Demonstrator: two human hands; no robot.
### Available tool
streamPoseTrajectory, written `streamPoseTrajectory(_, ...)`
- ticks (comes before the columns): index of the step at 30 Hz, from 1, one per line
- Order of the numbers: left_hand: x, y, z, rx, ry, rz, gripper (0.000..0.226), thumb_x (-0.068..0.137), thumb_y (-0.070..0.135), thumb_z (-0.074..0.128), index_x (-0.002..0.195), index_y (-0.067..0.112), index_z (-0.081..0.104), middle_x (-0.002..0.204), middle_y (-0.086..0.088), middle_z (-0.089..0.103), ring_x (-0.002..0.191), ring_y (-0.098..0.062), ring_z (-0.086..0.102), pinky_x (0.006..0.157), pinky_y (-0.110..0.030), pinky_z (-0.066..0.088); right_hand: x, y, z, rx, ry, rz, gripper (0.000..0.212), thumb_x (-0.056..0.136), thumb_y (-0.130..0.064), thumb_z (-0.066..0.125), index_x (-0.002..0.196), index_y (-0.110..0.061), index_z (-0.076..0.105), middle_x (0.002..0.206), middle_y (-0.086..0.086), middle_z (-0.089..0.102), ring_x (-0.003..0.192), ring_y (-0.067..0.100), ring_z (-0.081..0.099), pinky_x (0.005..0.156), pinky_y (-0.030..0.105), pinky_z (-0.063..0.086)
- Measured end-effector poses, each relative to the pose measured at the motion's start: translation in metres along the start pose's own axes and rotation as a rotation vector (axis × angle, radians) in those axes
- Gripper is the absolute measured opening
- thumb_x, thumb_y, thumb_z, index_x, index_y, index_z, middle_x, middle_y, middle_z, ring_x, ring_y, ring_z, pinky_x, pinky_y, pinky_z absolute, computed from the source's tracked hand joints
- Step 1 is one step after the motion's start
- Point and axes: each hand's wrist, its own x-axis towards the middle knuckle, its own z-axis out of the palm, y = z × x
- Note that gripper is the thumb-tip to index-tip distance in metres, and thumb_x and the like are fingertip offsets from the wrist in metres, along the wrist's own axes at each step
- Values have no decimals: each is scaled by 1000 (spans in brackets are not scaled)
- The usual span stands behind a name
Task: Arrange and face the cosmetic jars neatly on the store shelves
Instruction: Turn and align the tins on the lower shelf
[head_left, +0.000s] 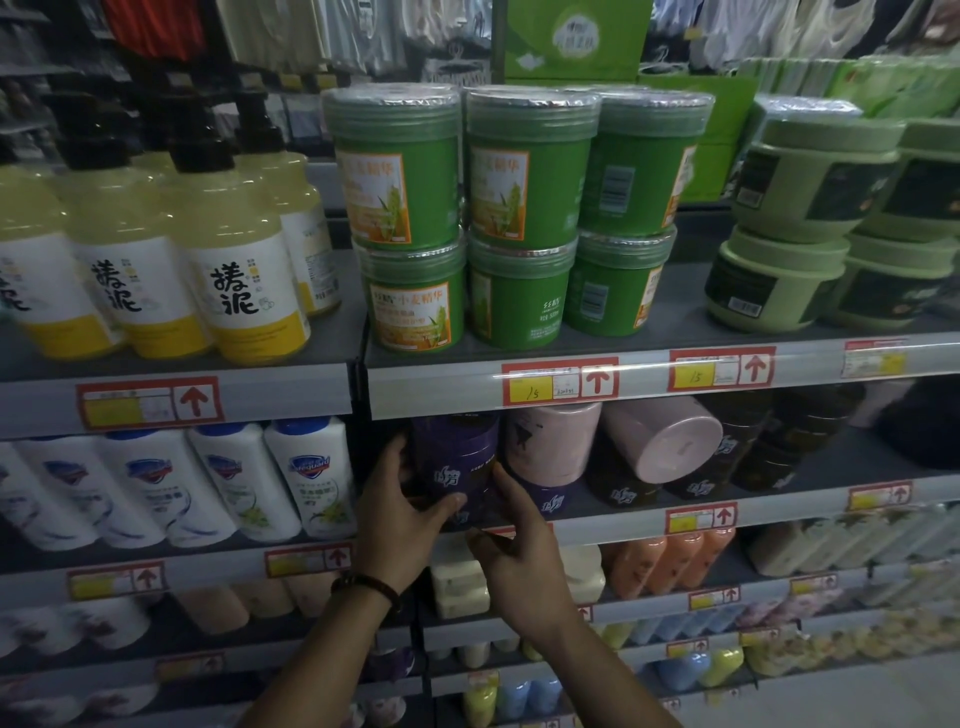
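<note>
- I see the purple jar (457, 467) at the left end of the second shelf (613, 517), upright, with its label to the front.
- The left hand (400, 514) grips the jar from the left. Its fingers curl round the left side and the thumb lies across the lower front.
- The right hand (519, 561) holds the jar at the lower right. One finger lies up along the right side and the others are curled under the front edge.
- I cannot tell whether the jar's base rests on the shelf, because the hands hide it.
- A bead bracelet (369, 584) sits on the left wrist.
- Just right of the held jar, a pink jar (550, 441) stands on a second purple jar (550, 501).
- Further right, another pink jar (665, 441) lies tipped on its side, its flat end toward me, against dark jars (753, 457).
- On the top shelf, green jars (524, 208) are stacked two high. Several show barcodes instead of front labels.
- Pale green tubs (810, 223) stand right of them and yellow pump bottles (234, 260) stand left.
- White bottles (306, 478) fill the bay left of the hands.
</note>
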Motion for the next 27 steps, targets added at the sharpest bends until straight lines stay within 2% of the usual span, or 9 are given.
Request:
streamPoseTrajectory(3, 1, 0, 1, 29, 24, 4, 94, 75, 12, 94, 153, 31, 45, 128, 23, 57, 108, 22, 54, 78, 0, 47, 2, 1, 1, -33, 25, -39, 77, 88, 2, 68, 150, -39, 50, 150, -9, 61, 132, -2, 60, 106, 15, 49)
streamPoseTrajectory(5, 2, -2, 1, 37, 35, 6, 93, 74, 15, 95, 152, 31, 47, 131, 20, 60, 110, 15, 56, 80, -5, 47, 3, 3, 1, -43, 14, -40, 76, 84, -7, 68, 153, -34, 51, 151, -9, 60, 136, 3, 59, 111, 21, 49)
streamPoseTrajectory(8, 4, -5, 1, 48, 47, 6, 92, 73, 19, 97, 151, 31, 49, 135, 15, 61, 112, 10, 57, 83, -13, 46, 2, 3, 1, -51, -2, -33, 77, 84, -11, 69, 156, -30, 50, 152, -10, 58, 138, 2, 56, 113, 21, 48)
streamPoseTrajectory(10, 5, -6, 1, 48, 52, 4, 92, 72, 19, 97, 150, 33, 48, 135, 15, 60, 112, 10, 56, 82, -15, 47, 2, 5, 1, -57, -5, -29, 77, 84, -13, 69, 157, -29, 49, 154, -10, 57, 140, 1, 55, 115, 22, 47)
streamPoseTrajectory(13, 6, -5, 2, 41, 49, 0, 93, 72, 18, 97, 150, 33, 48, 136, 14, 60, 111, 10, 56, 82, -14, 47, 1, 4, 1, -72, -6, -16, 77, 85, -11, 69, 156, -33, 48, 155, -13, 55, 140, -3, 52, 114, 17, 44)
streamPoseTrajectory(15, 6, -5, 2, 42, 49, -1, 93, 72, 18, 97, 150, 34, 48, 137, 14, 59, 111, 9, 56, 82, -14, 47, 2, 4, 1, -83, -7, -17, 78, 86, -8, 70, 158, -29, 48, 155, -12, 54, 140, -3, 51, 114, 15, 43)
streamPoseTrajectory(20, 3, -6, 1, 81, 28, 29, 91, 80, 21, 92, 156, 31, 44, 138, 16, 58, 118, -5, 59, 84, -10, 42, 0, 1, 1, -106, 5, -18, 78, 86, -11, 70, 153, -39, 45, 156, -16, 52, 143, -5, 48, 119, 17, 40)
streamPoseTrajectory(22, 1, -4, 1, 77, 24, 27, 89, 83, 19, 89, 158, 30, 42, 132, 22, 58, 120, -5, 58, 84, -9, 41, 0, 1, 2, -114, 6, -19, 79, 84, -13, 69, 154, -39, 43, 157, -16, 51, 144, -5, 47, 121, 19, 40)
streamPoseTrajectory(27, -1, -1, 1, 85, 40, 15, 86, 83, 18, 89, 156, 29, 45, 129, 23, 60, 114, 1, 59, 84, -9, 42, 0, 3, 1, -115, 8, -23, 81, 83, -11, 68, 152, -45, 43, 156, -16, 52, 143, -4, 49, 120, 24, 43)
